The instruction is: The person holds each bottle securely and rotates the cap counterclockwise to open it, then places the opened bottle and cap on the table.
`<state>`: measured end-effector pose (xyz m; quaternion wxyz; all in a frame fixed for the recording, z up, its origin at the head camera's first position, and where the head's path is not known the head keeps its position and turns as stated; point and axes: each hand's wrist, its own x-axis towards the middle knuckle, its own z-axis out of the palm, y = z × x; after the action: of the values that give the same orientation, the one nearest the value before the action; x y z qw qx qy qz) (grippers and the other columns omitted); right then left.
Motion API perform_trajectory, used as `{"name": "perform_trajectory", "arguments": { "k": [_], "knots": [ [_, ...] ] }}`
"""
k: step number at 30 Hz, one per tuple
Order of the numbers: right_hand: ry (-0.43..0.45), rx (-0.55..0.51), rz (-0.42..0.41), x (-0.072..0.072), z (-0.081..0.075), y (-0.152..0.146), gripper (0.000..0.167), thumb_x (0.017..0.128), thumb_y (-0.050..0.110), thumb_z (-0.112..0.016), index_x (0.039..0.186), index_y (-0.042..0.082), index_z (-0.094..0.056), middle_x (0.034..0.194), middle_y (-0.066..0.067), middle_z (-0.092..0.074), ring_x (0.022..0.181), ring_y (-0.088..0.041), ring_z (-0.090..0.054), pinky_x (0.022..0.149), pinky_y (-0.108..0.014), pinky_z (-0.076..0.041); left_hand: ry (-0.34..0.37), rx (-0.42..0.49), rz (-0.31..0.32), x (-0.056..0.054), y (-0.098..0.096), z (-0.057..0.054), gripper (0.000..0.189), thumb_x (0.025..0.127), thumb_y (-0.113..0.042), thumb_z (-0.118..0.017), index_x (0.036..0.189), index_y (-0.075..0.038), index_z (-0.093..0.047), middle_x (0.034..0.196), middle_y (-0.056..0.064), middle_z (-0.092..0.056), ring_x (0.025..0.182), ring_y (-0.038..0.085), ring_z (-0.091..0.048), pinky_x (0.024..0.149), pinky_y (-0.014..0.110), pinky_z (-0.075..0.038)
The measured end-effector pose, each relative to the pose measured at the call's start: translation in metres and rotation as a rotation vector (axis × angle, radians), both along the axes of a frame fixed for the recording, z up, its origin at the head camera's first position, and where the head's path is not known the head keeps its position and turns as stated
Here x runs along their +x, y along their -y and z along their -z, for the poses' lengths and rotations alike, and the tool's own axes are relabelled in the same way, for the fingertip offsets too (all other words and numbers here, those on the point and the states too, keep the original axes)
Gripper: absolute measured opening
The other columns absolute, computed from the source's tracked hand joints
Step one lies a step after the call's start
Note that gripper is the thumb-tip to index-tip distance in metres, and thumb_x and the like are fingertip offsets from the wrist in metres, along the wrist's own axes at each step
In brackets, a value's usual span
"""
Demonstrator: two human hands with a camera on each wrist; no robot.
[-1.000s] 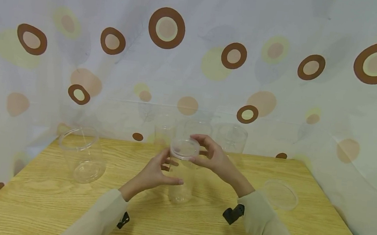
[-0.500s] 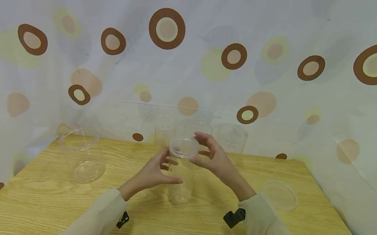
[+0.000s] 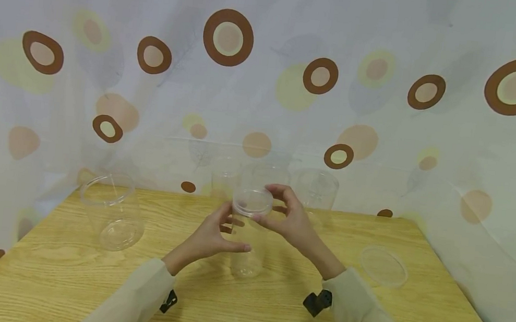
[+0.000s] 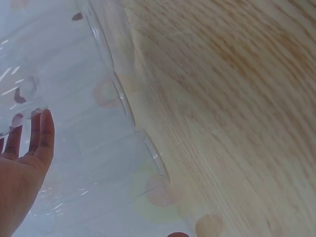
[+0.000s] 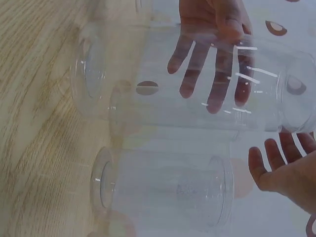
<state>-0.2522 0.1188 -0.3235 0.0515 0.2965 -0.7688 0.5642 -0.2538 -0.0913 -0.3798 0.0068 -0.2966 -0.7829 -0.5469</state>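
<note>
A tall clear plastic jar (image 3: 247, 262) stands upright on the wooden table, a round clear lid (image 3: 252, 202) over its mouth. My left hand (image 3: 205, 237) grips the jar's side, thumb across the near face and fingers behind; they show through the wall in the right wrist view. At the top, my right hand (image 3: 293, 225) holds the lid by its edge, thumb in front and fingers at the far right. The left wrist view catches a hand (image 4: 29, 165) at the clear plastic.
Several clear jars line the table's back, one jar (image 3: 316, 188) at the right end. A wide open jar (image 3: 113, 214) stands at the left. Another clear lid (image 3: 384, 267) lies flat at the right. Behind the table hangs a patterned curtain (image 3: 264, 104).
My right thumb has slid left along the front of the lid, and the right wrist has shifted slightly. The left hand and the jar have hardly moved.
</note>
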Motion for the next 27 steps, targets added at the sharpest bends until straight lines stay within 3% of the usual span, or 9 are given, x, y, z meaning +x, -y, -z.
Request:
{"name": "perform_trajectory", "arguments": {
  "k": [6,9,12,16,21,27],
  "knots": [
    [0.134,-0.039,-0.279,-0.01,-0.002,-0.013,0.062,0.086,0.015,-0.064,0.138,0.005,-0.032,0.136,-0.009,-0.04,0.121,-0.022,-0.042,0.098,-0.045,-0.039,0.0,-0.001,0.034,0.001,0.0,-0.001,0.091,0.069,-0.022,-0.081,0.141,-0.03,-0.026,0.135,-0.001,-0.044,0.11,0.024,-0.055,0.087,0.043,-0.047],
    [0.182,-0.045,-0.346,-0.012,-0.003,-0.016,0.064,0.087,0.018,-0.062,0.141,0.007,-0.029,0.138,-0.009,-0.036,0.121,-0.022,-0.042,0.096,-0.04,-0.042,-0.003,-0.004,0.043,0.001,0.0,-0.001,0.09,0.07,-0.022,-0.08,0.141,-0.029,-0.026,0.135,-0.001,-0.044,0.111,0.026,-0.054,0.087,0.042,-0.047],
    [0.189,-0.039,-0.357,-0.011,-0.004,-0.016,0.064,0.087,0.02,-0.062,0.141,0.013,-0.029,0.14,-0.008,-0.034,0.123,-0.024,-0.04,0.096,-0.041,-0.042,-0.002,-0.005,0.038,0.001,0.0,-0.001,0.09,0.07,-0.022,-0.08,0.141,-0.03,-0.025,0.135,-0.001,-0.044,0.111,0.027,-0.054,0.088,0.044,-0.047],
    [0.147,-0.029,-0.293,-0.008,-0.002,-0.015,0.065,0.085,0.02,-0.065,0.14,0.017,-0.03,0.141,-0.009,-0.034,0.126,-0.027,-0.037,0.1,-0.048,-0.037,-0.001,0.001,0.025,0.001,0.0,-0.001,0.09,0.069,-0.021,-0.08,0.14,-0.032,-0.026,0.135,0.0,-0.044,0.111,0.028,-0.054,0.089,0.048,-0.046],
    [0.053,-0.017,-0.109,-0.004,0.002,-0.009,0.067,0.081,0.019,-0.07,0.137,0.015,-0.034,0.137,-0.016,-0.039,0.125,-0.026,-0.037,0.1,-0.055,-0.033,0.001,0.006,0.006,0.0,0.0,0.0,0.09,0.069,-0.021,-0.081,0.14,-0.033,-0.026,0.134,0.001,-0.045,0.111,0.027,-0.054,0.089,0.05,-0.045],
    [0.015,0.016,0.035,0.001,0.004,-0.001,0.068,0.077,0.019,-0.074,0.134,0.014,-0.038,0.131,-0.012,-0.046,0.12,-0.024,-0.042,0.097,-0.05,-0.037,-0.007,0.009,0.003,0.001,0.001,0.001,0.088,0.069,-0.021,-0.081,0.139,-0.029,-0.028,0.133,0.004,-0.046,0.11,0.03,-0.054,0.089,0.052,-0.045]
  ]
}}
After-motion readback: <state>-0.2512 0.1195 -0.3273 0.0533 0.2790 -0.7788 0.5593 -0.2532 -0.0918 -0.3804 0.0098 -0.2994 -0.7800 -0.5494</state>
